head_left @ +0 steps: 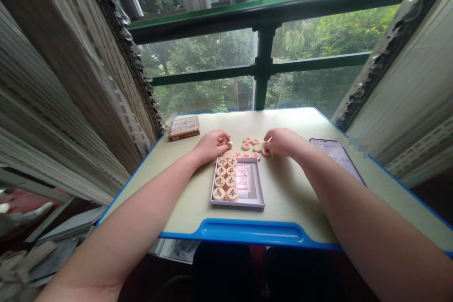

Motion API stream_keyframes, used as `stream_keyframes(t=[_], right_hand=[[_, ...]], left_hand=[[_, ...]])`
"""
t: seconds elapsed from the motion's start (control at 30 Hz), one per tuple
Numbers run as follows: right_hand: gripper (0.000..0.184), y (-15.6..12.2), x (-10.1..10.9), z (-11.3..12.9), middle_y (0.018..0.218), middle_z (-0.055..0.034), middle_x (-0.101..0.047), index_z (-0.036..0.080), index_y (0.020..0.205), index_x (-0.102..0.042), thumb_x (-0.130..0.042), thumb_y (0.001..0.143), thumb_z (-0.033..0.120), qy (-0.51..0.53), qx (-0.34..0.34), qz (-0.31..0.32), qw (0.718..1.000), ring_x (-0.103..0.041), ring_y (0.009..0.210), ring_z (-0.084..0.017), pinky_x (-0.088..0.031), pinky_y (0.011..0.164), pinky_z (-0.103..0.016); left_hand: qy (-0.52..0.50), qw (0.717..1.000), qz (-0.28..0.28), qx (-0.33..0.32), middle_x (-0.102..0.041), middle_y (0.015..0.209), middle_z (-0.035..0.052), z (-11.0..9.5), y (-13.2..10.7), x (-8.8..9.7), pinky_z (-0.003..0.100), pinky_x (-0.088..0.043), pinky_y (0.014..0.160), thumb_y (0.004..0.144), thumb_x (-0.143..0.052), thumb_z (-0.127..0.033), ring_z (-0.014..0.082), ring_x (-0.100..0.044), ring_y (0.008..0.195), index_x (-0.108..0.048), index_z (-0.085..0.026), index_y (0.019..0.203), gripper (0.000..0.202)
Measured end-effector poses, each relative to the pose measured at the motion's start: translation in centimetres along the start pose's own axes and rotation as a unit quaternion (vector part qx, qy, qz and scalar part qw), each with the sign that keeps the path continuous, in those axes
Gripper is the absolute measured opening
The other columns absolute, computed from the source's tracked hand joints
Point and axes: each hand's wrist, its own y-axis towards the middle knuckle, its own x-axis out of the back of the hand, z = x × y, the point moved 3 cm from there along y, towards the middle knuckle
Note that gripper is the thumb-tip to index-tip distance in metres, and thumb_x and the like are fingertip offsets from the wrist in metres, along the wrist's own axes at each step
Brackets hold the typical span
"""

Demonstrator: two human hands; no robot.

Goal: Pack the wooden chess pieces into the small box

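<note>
A shallow white box [261,193] sits on the table with Chinese chess pieces [221,181] in two columns on its left side, black characters facing up. A folded sheet with red lines [242,177] shows in its right part. Beyond the box lie loose pieces with red characters [247,146], some of them blank side up. My left hand [211,145] curls its fingers and thumb around a few pieces at the left of this group. On the right, my right hand [279,141] has its fingertips closed on a piece at the group's edge; the fingers partly hide it.
A brown patterned box lid [184,127] rests at the table's far left. The phone [336,158] lies to the right, partly behind my right forearm. A blue tray groove [253,232] runs along the table's near edge. Curtains flank the table, with a green-framed window [264,63] behind.
</note>
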Motion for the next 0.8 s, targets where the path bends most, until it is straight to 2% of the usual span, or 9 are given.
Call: stream_keyframes(t=[0.13, 0.23, 0.37, 0.5, 0.63, 0.7, 0.8], right_hand=[[0.037, 0.1, 0.0, 0.1, 0.098, -0.0067, -0.07, 0.016, 0.107, -0.067, -0.062, 0.07, 0.017, 0.075, -0.01, -0.021, 0.997, -0.063, 0.079, -0.017, -0.044, 0.063, -0.022], [0.031, 0.2, -0.1, 0.1, 0.096, -0.0057, -0.07, 0.017, 0.102, -0.069, -0.061, 0.072, 0.016, 0.118, -0.001, -0.037, 0.992, -0.061, 0.075, -0.015, -0.043, 0.06, -0.02], [0.028, 0.3, 0.0, 0.0, 0.095, -0.0047, -0.07, 0.018, 0.094, -0.071, -0.057, 0.072, 0.009, 0.105, -0.001, -0.068, 0.992, -0.061, 0.079, -0.015, -0.042, 0.062, -0.02], [0.026, 0.2, 0.2, -0.2, 0.091, -0.0048, -0.07, 0.017, 0.09, -0.071, -0.057, 0.071, 0.007, 0.073, 0.013, -0.06, 0.995, -0.061, 0.079, -0.015, -0.042, 0.063, -0.02], [0.031, -0.3, 0.8, 0.2, 0.098, -0.005, -0.07, 0.017, 0.097, -0.069, -0.056, 0.071, 0.006, 0.038, 0.038, -0.089, 0.995, -0.061, 0.084, -0.016, -0.042, 0.067, -0.02], [0.029, -0.8, 0.9, 0.8, 0.098, -0.005, -0.07, 0.018, 0.097, -0.069, -0.056, 0.072, 0.01, 0.032, 0.062, -0.089, 0.994, -0.061, 0.084, -0.016, -0.041, 0.066, -0.02], [0.022, -1.2, 0.4, 1.6, 0.089, -0.0069, -0.071, 0.018, 0.09, -0.07, -0.057, 0.076, 0.029, 0.019, 0.075, -0.051, 0.996, -0.061, 0.076, -0.018, -0.039, 0.059, -0.023]], left_hand=[[0.039, 0.998, -0.031, -0.047, -0.068, 0.087, 0.0039, -0.2, 0.2, 0.3, 0.035, -0.045, 0.087, 0.073, -0.065, -0.026, 0.0196, -0.059, 0.09, -0.063, -0.018, 0.075, 0.008], [0.073, 0.995, -0.033, -0.066, -0.066, 0.081, 0.0037, -0.4, 0.2, 0.4, 0.034, -0.044, 0.083, 0.073, -0.066, -0.026, 0.0198, -0.056, 0.086, -0.065, -0.018, 0.072, 0.007], [0.071, 0.995, -0.023, -0.061, -0.064, 0.079, 0.0034, -0.5, 0.1, 0.4, 0.032, -0.044, 0.079, 0.074, -0.063, -0.022, 0.0186, -0.055, 0.083, -0.068, -0.019, 0.074, 0.006], [0.06, 0.997, -0.008, -0.054, -0.065, 0.082, 0.0041, -0.9, -0.2, 0.6, 0.032, -0.044, 0.081, 0.074, -0.056, -0.015, 0.0183, -0.055, 0.084, -0.07, -0.019, 0.079, 0.016], [0.081, 0.995, 0.0, -0.056, -0.065, 0.087, 0.0052, -1.7, -0.6, 1.2, 0.033, -0.043, 0.085, 0.076, -0.055, -0.022, 0.0203, -0.054, 0.089, -0.072, -0.019, 0.081, 0.018], [0.071, 0.996, 0.031, -0.053, -0.065, 0.086, 0.0055, -1.8, -0.8, 1.4, 0.032, -0.043, 0.083, 0.076, -0.058, -0.03, 0.0204, -0.055, 0.089, -0.072, -0.02, 0.078, 0.018], [0.062, 0.995, 0.068, -0.043, -0.064, 0.081, 0.006, -1.6, -0.9, 1.6, 0.032, -0.043, 0.077, 0.076, -0.06, -0.04, 0.0198, -0.055, 0.083, -0.073, -0.019, 0.074, 0.024]])
